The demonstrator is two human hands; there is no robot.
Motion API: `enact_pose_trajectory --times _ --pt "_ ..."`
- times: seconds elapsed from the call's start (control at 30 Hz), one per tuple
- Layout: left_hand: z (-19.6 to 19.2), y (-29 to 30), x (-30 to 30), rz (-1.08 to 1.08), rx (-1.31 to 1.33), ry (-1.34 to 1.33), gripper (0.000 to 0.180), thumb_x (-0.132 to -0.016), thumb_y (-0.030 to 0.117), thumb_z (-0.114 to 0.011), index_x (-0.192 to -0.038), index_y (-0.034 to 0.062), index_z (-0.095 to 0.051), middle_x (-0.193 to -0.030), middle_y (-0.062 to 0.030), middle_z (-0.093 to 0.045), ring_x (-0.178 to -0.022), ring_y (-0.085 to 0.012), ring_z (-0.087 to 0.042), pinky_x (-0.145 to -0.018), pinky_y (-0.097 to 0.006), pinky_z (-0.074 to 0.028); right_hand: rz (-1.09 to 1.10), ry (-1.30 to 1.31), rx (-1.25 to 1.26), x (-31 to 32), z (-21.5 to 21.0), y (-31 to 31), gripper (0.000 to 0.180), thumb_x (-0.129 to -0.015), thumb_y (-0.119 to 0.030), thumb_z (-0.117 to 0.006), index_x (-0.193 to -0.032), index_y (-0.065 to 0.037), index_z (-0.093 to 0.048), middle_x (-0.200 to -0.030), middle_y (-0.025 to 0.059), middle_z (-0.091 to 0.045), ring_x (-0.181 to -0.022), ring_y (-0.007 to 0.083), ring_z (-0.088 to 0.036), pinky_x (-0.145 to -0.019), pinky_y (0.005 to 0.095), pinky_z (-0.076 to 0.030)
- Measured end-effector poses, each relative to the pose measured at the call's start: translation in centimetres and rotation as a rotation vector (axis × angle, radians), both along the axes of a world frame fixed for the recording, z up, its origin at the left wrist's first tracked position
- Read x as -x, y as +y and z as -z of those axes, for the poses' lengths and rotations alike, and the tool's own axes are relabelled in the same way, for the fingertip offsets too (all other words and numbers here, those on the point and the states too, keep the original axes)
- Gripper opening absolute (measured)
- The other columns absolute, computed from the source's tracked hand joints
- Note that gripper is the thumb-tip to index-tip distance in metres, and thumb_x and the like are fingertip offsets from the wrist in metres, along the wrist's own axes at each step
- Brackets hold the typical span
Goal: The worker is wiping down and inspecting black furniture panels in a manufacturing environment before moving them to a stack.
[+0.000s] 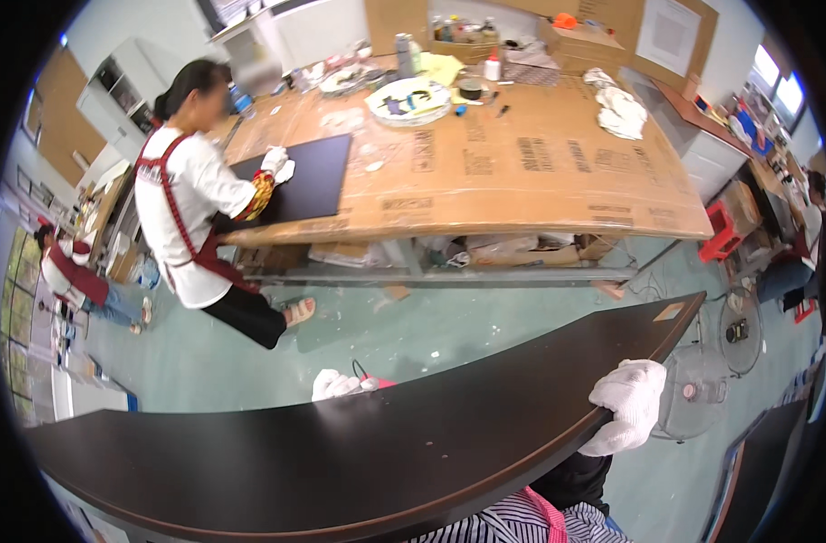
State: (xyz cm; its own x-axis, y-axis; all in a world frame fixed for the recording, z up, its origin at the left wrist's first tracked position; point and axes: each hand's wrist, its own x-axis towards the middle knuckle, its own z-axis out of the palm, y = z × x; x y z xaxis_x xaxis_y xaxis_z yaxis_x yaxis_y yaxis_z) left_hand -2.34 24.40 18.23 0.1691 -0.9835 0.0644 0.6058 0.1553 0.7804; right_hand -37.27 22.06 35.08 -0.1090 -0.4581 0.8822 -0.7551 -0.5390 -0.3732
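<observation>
Both of the person's hands wear white gloves and are at a long, dark panel [341,462] with brown edges, which stretches across in front of their striped clothing [490,528]. I see the right hand [626,407] closed around the near edge, close to the panel's right end, where a pale patch [671,311] shows on the surface. Out past the far edge is the left hand [336,385], partly hidden by the panel; I cannot tell whether it grips the panel or the pinkish-red object [386,383] just beside it.

Across the green floor [431,335], well apart from the panel, stands a cardboard-covered table [522,204]. A co-worker [191,181] in a white shirt and dark red apron leans there, one gloved hand [275,161] on a flat dark board [322,185]. Farther along lie a round, cluttered tray [408,110] and a crumpled white cloth [621,110].
</observation>
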Motion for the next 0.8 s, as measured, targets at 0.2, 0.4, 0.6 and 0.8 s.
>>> enact_pose_trajectory --times 0.2,0.4,0.6,0.8 --pt "2.2 -5.2 13.8 0.148 0.064 0.157 0.029 -0.106 0.006 -0.038 -0.08 0.02 -0.036 -0.067 0.006 -0.03 -0.059 -0.0104 -0.033 -0.072 -0.03 -0.038 0.046 0.007 0.037 13.6 -3.1 -4.9 0.031 -0.072 -0.04 -0.06 -0.067 -0.01 -0.061 -0.065 0.0053 -0.059 -0.064 0.0273 -0.055 -0.071 0.0426 -0.047" --pt "-1.0 -14.3 24.1 0.714 -0.293 0.887 0.032 -0.11 0.027 -0.041 -0.082 0.0119 -0.045 -0.075 0.0052 -0.054 -0.066 -0.0114 -0.05 -0.086 -0.032 -0.046 0.103 0.118 0.06 24.0 -4.2 -11.2 0.029 -0.079 -0.037 -0.059 -0.064 -0.012 -0.057 -0.063 0.0051 -0.054 -0.06 0.0273 -0.053 -0.066 0.0408 -0.042" --pt "2.4 -25.3 36.2 0.365 -0.118 1.028 0.032 -0.111 0.024 -0.037 -0.083 0.0151 -0.049 -0.066 0.006 -0.049 -0.065 -0.0091 -0.044 -0.079 -0.031 -0.049 0.15 0.183 0.132 34.0 -5.5 -19.7 0.026 -0.066 -0.029 -0.064 -0.058 -0.014 -0.043 -0.058 0.0048 -0.034 -0.05 0.0281 -0.036 -0.054 0.0428 -0.027" --pt "10.4 -36.9 42.3 0.475 -1.426 3.022 0.029 -0.106 0.037 -0.044 -0.114 0.0097 -0.049 -0.11 -0.0074 -0.043 -0.103 -0.0185 -0.042 -0.097 -0.035 -0.033 0.125 0.271 0.02 41.9 -8.4 -28.9 0.018 -0.08 -0.022 -0.06 -0.066 -0.013 -0.053 -0.065 0.0053 -0.049 -0.059 0.0277 -0.048 -0.063 0.0405 -0.036"
